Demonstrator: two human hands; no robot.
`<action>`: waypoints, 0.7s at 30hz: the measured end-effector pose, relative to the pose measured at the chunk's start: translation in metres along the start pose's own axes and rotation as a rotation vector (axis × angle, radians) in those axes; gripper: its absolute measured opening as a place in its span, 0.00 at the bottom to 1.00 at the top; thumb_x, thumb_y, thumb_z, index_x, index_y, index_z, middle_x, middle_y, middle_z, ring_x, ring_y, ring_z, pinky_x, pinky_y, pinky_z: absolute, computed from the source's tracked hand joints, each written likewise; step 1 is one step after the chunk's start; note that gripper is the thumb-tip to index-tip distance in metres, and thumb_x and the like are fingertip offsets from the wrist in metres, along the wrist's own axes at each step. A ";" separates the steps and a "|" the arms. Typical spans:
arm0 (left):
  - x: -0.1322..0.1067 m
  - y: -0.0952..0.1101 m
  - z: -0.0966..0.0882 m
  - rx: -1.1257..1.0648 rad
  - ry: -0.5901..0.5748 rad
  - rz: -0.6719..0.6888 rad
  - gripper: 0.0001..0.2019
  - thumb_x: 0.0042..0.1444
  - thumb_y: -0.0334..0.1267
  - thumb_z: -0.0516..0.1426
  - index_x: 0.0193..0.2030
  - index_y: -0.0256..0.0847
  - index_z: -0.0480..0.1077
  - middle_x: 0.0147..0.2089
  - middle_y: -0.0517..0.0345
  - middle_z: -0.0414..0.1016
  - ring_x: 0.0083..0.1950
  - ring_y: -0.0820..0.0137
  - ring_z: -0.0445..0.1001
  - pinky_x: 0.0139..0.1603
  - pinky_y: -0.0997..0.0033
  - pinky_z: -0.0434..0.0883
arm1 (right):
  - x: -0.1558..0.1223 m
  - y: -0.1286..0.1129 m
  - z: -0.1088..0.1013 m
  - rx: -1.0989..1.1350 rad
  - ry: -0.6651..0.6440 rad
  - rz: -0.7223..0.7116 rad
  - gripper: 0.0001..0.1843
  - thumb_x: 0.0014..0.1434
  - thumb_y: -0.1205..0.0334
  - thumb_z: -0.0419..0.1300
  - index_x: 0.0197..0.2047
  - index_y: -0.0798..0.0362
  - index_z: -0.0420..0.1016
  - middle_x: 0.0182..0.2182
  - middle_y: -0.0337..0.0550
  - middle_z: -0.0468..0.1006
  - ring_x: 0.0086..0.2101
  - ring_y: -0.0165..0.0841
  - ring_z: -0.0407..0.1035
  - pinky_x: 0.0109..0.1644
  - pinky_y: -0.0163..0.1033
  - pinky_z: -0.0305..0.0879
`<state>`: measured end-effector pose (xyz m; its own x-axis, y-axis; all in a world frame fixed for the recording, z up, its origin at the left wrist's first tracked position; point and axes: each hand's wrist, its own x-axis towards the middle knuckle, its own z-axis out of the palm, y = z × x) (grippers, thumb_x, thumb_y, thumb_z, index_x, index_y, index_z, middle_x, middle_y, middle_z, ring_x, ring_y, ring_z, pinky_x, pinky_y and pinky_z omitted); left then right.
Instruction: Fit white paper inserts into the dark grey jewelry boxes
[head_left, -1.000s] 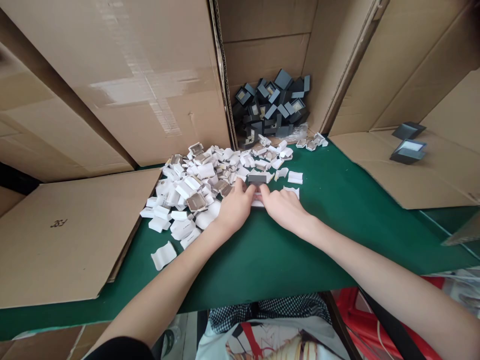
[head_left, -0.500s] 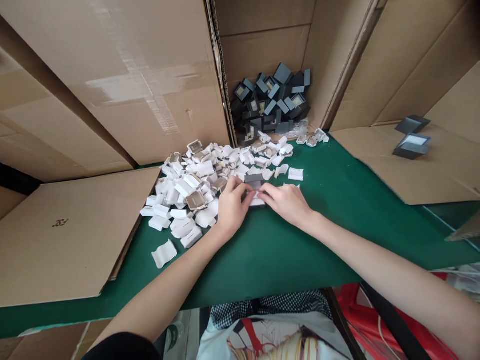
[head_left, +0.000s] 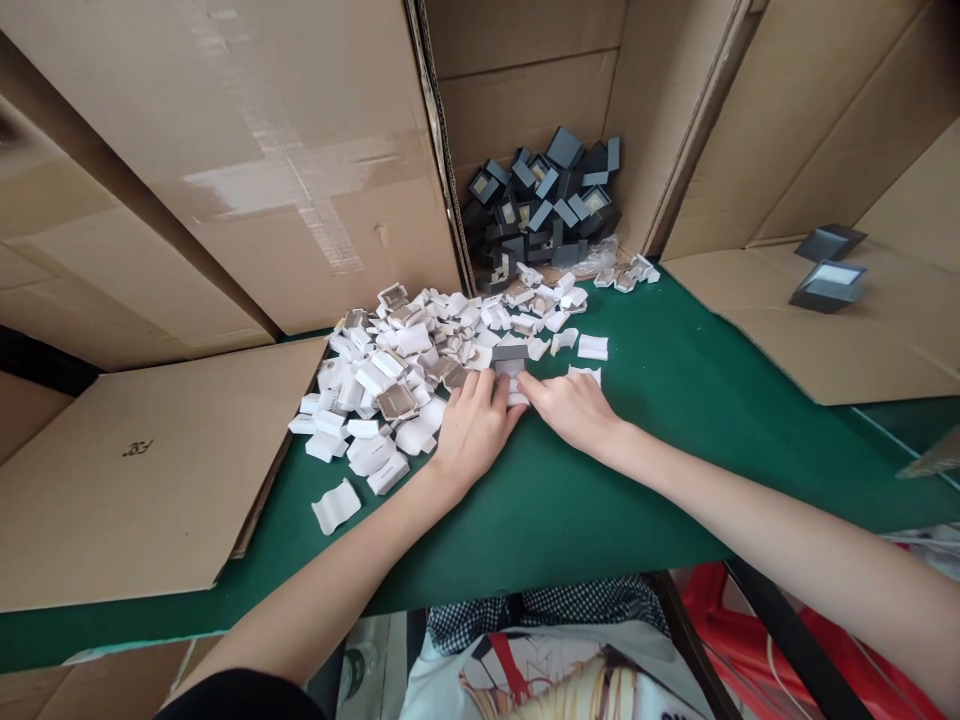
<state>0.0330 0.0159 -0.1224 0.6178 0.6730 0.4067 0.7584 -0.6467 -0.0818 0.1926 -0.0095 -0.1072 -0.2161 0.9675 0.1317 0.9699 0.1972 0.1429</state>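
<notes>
Between my hands, on the green tabletop, sits a small open box [head_left: 511,354] with a grey lid raised at the back and a white lining. My left hand [head_left: 477,418] grips its left and front side, fingers bent over the edge. My right hand [head_left: 576,408] presses its fingertips at the box's right side. The fingers cover much of the box's inside. A heap of small white folded inserts [head_left: 409,340] lies just left of and behind the box, some with beige undersides. A few loose white pieces [head_left: 592,347] lie to the right.
Behind the heap, dark grey small boxes [head_left: 551,200] are piled in a large open carton [head_left: 525,80]. Tall cardboard cartons [head_left: 225,150] stand at left. Cardboard flaps [head_left: 135,500] lie over the green table [head_left: 675,370]. Another dark open box [head_left: 829,285] rests on the right flap.
My left hand has turned and flattened, its fingers now reaching forward over the box's edge. My right hand has shifted slightly left. The box's raised lid shows more clearly.
</notes>
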 end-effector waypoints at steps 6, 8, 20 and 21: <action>-0.001 -0.001 0.002 0.007 0.006 0.025 0.20 0.64 0.45 0.47 0.57 0.34 0.63 0.51 0.43 0.66 0.52 0.56 0.65 0.48 0.58 0.67 | -0.002 -0.002 -0.008 -0.049 -0.080 -0.055 0.27 0.64 0.70 0.43 0.66 0.59 0.54 0.34 0.56 0.79 0.36 0.45 0.74 0.38 0.42 0.64; -0.004 -0.002 0.004 -0.014 0.056 0.040 0.19 0.64 0.41 0.48 0.58 0.34 0.62 0.52 0.42 0.65 0.53 0.56 0.65 0.50 0.57 0.67 | -0.005 0.000 -0.011 -0.082 -0.088 -0.088 0.28 0.64 0.70 0.42 0.67 0.60 0.53 0.32 0.57 0.79 0.35 0.46 0.74 0.36 0.43 0.65; -0.008 0.000 0.000 -0.108 0.050 0.238 0.30 0.60 0.55 0.48 0.56 0.27 0.63 0.52 0.39 0.67 0.54 0.55 0.66 0.57 0.56 0.68 | -0.022 -0.012 -0.024 -0.061 -0.229 0.016 0.33 0.63 0.67 0.49 0.70 0.58 0.47 0.32 0.56 0.78 0.37 0.47 0.74 0.35 0.42 0.66; -0.007 -0.001 0.000 -0.122 0.040 0.248 0.32 0.60 0.57 0.48 0.56 0.27 0.63 0.52 0.39 0.67 0.52 0.55 0.67 0.55 0.56 0.69 | -0.020 -0.013 -0.025 -0.050 -0.236 0.010 0.33 0.63 0.67 0.49 0.69 0.59 0.48 0.33 0.56 0.78 0.37 0.47 0.74 0.36 0.42 0.66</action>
<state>0.0273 0.0119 -0.1252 0.7708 0.4754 0.4241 0.5527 -0.8301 -0.0741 0.1813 -0.0358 -0.0874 -0.1688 0.9807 -0.0983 0.9637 0.1851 0.1922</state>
